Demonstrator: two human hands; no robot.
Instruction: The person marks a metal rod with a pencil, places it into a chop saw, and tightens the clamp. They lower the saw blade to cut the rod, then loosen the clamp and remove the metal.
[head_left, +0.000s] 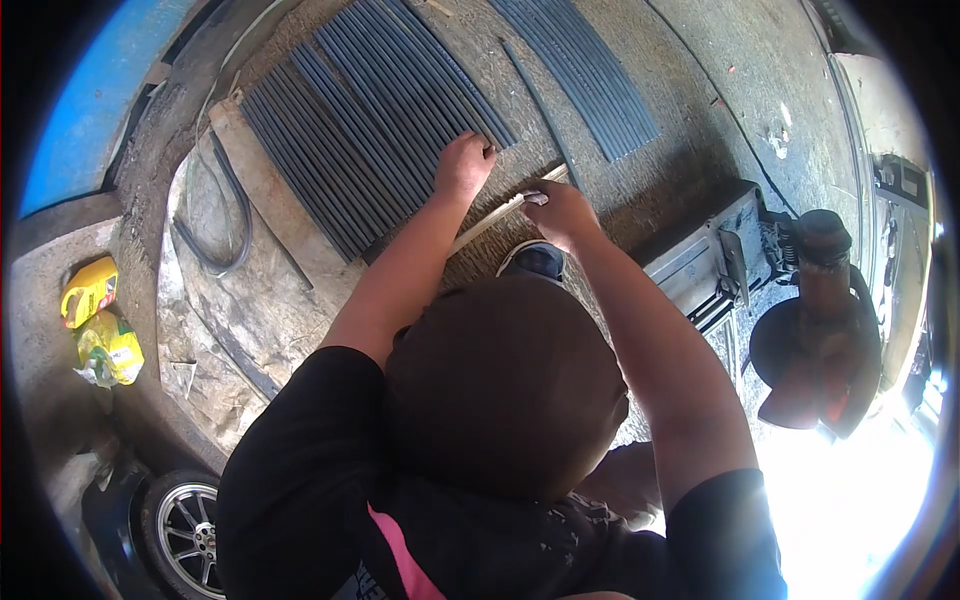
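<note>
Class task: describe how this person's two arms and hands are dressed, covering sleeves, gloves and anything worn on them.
Both hands are bare, with no gloves: the left hand and the right hand. The forearms are uncovered too. Short black sleeves of a black shirt end near the upper arms. No watch, ring or band shows on either wrist.

Yellow jug [90, 290] and yellow bag [110, 350] sit far left, an alloy wheel [185, 535] below them, a rusty red machine [820, 330] on the right.
</note>
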